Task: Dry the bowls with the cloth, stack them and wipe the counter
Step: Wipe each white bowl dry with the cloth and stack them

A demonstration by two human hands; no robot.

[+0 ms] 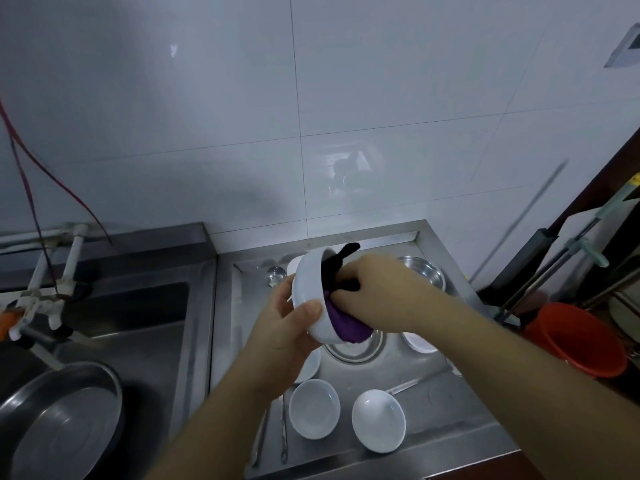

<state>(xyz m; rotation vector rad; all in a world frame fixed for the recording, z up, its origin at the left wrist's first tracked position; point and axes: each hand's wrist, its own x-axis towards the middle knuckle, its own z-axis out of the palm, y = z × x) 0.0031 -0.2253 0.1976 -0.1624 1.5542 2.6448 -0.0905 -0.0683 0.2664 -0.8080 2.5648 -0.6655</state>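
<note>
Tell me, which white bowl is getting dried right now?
The white bowl held up in the left hand, with the purple cloth pushed inside by the right hand. The others lie on the counter.

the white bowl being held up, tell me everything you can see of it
The white bowl is round, plain and glossy, ceramic by its look. It is held tipped on its side above the steel counter, mouth facing right. The left hand grips its base and rim, thumb on the rim. The right hand presses a purple and black cloth into it.
</note>
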